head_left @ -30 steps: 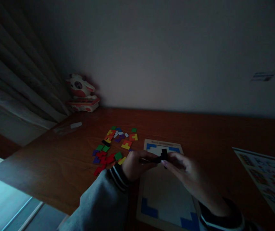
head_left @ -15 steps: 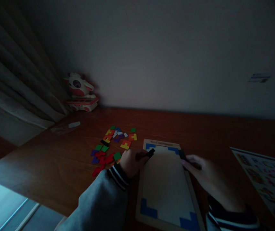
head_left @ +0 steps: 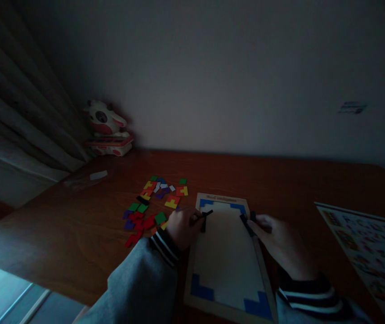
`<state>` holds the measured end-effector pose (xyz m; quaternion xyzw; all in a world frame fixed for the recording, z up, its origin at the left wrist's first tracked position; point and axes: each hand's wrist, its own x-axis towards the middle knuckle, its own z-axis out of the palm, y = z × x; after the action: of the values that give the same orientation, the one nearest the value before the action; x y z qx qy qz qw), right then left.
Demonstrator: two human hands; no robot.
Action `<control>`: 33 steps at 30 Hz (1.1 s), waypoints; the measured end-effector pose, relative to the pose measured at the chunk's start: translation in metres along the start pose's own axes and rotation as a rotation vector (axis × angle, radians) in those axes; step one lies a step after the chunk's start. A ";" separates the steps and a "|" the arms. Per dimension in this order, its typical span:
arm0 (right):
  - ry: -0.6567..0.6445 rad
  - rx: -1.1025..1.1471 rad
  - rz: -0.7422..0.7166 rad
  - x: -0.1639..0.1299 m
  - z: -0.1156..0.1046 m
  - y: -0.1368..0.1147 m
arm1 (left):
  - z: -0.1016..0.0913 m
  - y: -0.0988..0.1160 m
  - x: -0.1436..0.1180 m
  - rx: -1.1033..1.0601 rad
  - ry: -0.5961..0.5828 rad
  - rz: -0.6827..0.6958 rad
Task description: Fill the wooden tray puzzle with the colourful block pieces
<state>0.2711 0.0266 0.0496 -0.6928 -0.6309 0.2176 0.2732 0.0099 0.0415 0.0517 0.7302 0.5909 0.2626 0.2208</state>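
Puzzle board [head_left: 226, 252] lies flat on the near middle of the brown table [head_left: 280, 184], a pale tray with blue pieces set in all four corners. At its left edge the left hand [head_left: 182, 227], coming out of a grey sleeve with a striped cuff, pinches a small black piece [head_left: 206, 216] between fingertips just over the tray's far left part. At the right edge the right hand [head_left: 278, 238] holds a second black piece [head_left: 248, 222] in closed fingertips, resting against the tray's right rim. Left of the left hand and a little farther back, loose pieces [head_left: 152, 204] in red, green, yellow, purple and orange lie scattered on the wood. A printed sheet [head_left: 368, 252] sits at the right side of the table. At the far left corner, against the wall beside the curtain [head_left: 20, 117], stands a red-and-white cow toy [head_left: 106, 128].
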 end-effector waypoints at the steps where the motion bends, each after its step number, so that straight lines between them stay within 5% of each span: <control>1: 0.008 0.000 0.005 0.000 0.000 0.000 | 0.000 0.000 0.000 0.023 0.021 0.008; 4: 0.018 -0.035 0.020 -0.001 -0.002 0.000 | 0.000 -0.004 0.000 0.084 0.054 0.073; 9: 0.063 -0.181 -0.054 -0.002 -0.008 -0.005 | -0.005 -0.014 -0.002 0.183 -0.041 0.518; 12: -0.040 -0.160 -0.199 -0.005 -0.012 -0.012 | -0.009 -0.019 -0.005 0.231 -0.091 0.653; 18: -0.150 -0.097 -0.400 -0.012 -0.010 -0.014 | -0.011 -0.024 -0.006 0.319 -0.093 0.612; 33: -0.188 -0.123 -0.367 -0.009 0.004 0.005 | -0.009 -0.025 -0.005 0.335 -0.109 0.473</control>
<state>0.2707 0.0181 0.0429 -0.5583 -0.7814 0.1886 0.2054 -0.0159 0.0420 0.0420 0.8869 0.4266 0.1659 0.0616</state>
